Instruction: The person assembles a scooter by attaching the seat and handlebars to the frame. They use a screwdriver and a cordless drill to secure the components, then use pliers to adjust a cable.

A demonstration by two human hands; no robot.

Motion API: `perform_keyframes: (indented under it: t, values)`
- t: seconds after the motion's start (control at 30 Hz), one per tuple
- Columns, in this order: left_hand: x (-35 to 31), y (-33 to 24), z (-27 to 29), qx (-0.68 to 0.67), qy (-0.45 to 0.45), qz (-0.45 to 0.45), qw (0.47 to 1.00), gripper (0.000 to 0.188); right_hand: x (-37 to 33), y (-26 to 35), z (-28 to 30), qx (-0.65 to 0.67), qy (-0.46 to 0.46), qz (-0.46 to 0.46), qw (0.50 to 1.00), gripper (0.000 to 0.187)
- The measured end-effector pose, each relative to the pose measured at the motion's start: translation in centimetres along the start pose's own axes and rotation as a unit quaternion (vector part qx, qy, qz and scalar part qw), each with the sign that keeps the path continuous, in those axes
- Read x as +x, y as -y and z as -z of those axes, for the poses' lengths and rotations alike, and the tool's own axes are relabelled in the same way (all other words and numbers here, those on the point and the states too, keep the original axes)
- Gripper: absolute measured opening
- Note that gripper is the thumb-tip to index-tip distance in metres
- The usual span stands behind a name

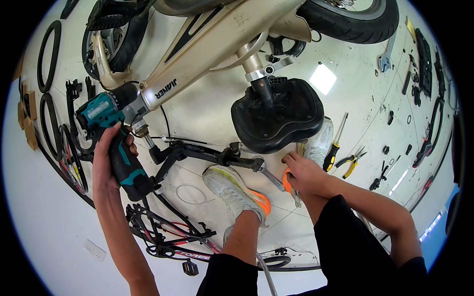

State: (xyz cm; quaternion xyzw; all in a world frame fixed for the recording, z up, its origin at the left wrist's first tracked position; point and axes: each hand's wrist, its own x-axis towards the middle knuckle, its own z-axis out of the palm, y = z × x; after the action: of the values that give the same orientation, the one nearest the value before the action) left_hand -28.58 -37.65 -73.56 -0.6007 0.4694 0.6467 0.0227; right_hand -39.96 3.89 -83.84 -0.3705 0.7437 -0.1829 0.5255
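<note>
My left hand (104,155) is wrapped round the grip of a teal and black cordless drill (101,111). The drill's front end is close against the folding joint of a gold bicycle frame (212,44), which lies on its side on the floor. Whether the drill touches the frame is unclear. Over by my right shoe (321,140), my right hand (306,173) has its fingers curled in; anything between them is hidden. A black saddle (276,116) on its post faces me, underside showing. Below it, a wrench (270,177) lies between my shoes, beside the black handlebar stem (192,150).
To the right lie a screwdriver (335,143), yellow-handled pliers (353,162), an adjustable wrench (385,60) and several small black parts. Loose tyres (48,56) are at the left. A smaller black bicycle frame (163,229) rests near my left forearm.
</note>
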Motion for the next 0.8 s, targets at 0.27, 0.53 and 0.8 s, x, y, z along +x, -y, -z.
perform_keyframes:
  t: [0.27, 0.53, 0.8]
  values:
    - [-0.02, 0.05, 0.04, -0.003, 0.011, -0.002, 1.000, 0.032, 0.03, 0.07, 0.09, -0.004, -0.003, 0.002, 1.000, 0.031]
    - [0.07, 0.05, 0.16, -0.010, 0.014, 0.000, 1.000, 0.031, 0.06, -0.25, -0.16, -0.001, -0.005, 0.005, 1.000, 0.032]
    - [0.11, 0.08, 0.21, -0.012, 0.006, 0.003, 1.000, 0.031, 0.17, 0.07, 0.20, -0.004, 0.003, 0.001, 1.000, 0.032]
